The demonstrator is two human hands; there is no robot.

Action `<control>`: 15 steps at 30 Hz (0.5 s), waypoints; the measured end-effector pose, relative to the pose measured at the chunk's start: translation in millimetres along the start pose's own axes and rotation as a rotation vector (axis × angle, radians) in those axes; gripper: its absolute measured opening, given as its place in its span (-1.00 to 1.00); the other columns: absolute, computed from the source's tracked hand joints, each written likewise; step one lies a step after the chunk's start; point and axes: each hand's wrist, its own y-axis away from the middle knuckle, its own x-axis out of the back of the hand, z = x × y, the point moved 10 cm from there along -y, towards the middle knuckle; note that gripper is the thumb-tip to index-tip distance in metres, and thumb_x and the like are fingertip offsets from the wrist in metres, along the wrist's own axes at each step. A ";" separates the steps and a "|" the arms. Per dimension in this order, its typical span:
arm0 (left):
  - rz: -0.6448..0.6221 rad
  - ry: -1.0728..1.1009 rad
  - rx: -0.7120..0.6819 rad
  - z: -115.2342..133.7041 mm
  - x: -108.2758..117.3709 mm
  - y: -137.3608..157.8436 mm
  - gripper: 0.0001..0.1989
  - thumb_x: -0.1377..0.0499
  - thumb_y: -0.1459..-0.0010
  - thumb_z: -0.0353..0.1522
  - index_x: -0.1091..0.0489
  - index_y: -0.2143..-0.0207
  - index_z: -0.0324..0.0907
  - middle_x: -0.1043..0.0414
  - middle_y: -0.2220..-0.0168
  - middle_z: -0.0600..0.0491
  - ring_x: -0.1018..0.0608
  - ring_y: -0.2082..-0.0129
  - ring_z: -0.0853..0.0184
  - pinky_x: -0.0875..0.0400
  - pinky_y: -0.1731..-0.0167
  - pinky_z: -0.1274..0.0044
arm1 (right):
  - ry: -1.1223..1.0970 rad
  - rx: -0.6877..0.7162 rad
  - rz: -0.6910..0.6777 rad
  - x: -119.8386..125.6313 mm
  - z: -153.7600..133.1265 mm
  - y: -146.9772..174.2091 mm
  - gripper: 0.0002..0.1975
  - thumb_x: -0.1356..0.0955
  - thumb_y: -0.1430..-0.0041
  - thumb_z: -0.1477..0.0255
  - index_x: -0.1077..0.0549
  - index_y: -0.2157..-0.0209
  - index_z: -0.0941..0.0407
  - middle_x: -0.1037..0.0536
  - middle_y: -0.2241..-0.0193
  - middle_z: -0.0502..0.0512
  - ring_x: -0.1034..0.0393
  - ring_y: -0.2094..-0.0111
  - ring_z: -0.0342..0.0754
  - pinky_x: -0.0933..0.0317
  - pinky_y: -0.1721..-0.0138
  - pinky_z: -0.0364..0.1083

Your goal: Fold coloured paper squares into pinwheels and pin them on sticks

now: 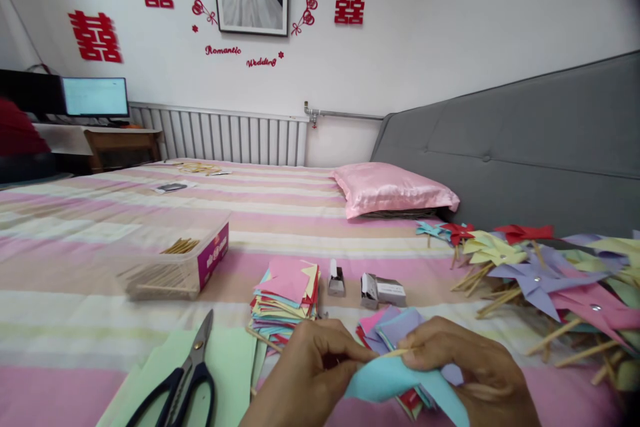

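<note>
A curled piece of light blue paper [383,379] is between my two hands at the lower middle. My left hand [315,373] pinches its left end with thumb and fingers. My right hand [463,363] grips the other side, thumb and fingers closed on it. A thin pale-yellow strip or stick end [395,353] shows along the paper's top edge; its kind I cannot make out. Just beyond and below my hands lies a loose pile of coloured paper [395,328], partly hidden. A taller stack of coloured paper squares [287,287] stands ahead of my left hand.
Black-handled scissors [187,370] rest on green paper sheets [233,367] at left. Behind them is a clear box of wooden sticks [165,277]. Small cartons [383,290] stand ahead. Finished paper pinwheels [545,277] crowd the right. A pink pillow [395,188] lies farther back.
</note>
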 end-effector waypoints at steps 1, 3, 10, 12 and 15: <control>-0.002 0.003 0.005 0.5 -0.6 -0.5 -0.74 -0.12 0.00 -0.54 -0.54 0.35 -0.08 -0.41 0.49 0.09 -0.40 0.47 0.43 -0.20 0.46 0.61 | 0.023 -0.005 0.017 1.2 0.4 0.4 -0.66 -0.42 0.17 0.71 -0.45 0.38 0.01 -0.55 0.46 -0.04 -0.47 0.46 -0.10 -0.36 0.44 -0.21; -0.005 0.018 0.012 1.5 -1.5 -1.2 -0.76 -0.13 0.00 -0.52 -0.55 0.36 -0.10 -0.39 0.51 0.09 -0.38 0.49 0.45 -0.18 0.49 0.61 | 0.073 -0.034 0.073 5.0 3.1 2.1 -0.71 -0.41 0.16 0.68 -0.42 0.41 0.02 -0.54 0.50 -0.05 -0.46 0.47 -0.11 -0.35 0.44 -0.21; -0.036 0.113 0.075 -15.1 -13.4 -7.6 -0.79 -0.10 0.00 -0.46 -0.54 0.37 -0.19 -0.29 0.53 0.11 -0.31 0.57 0.47 -0.14 0.57 0.61 | 0.049 -0.383 0.224 12.4 31.3 6.6 -0.88 -0.40 0.09 0.47 -0.36 0.49 0.04 -0.45 0.58 -0.10 -0.39 0.54 -0.16 -0.27 0.55 -0.28; -0.020 0.074 0.078 -22.0 -14.3 -10.9 -0.80 -0.08 0.02 -0.49 -0.51 0.42 -0.23 -0.29 0.55 0.11 -0.34 0.55 0.43 -0.18 0.53 0.59 | -0.031 -0.501 0.248 13.4 42.0 8.0 -0.87 -0.41 0.12 0.44 -0.34 0.50 0.05 -0.42 0.60 -0.11 -0.37 0.54 -0.16 -0.26 0.55 -0.28; 0.039 -0.111 0.052 -23.6 -12.1 -15.6 -0.79 -0.04 -0.06 -0.39 -0.44 0.50 -0.25 -0.31 0.58 0.10 -0.35 0.50 0.38 -0.19 0.47 0.57 | -0.154 -0.632 0.264 14.3 56.9 11.1 -0.82 -0.42 0.16 0.44 -0.33 0.48 0.07 -0.47 0.58 -0.10 -0.41 0.49 -0.12 -0.28 0.48 -0.24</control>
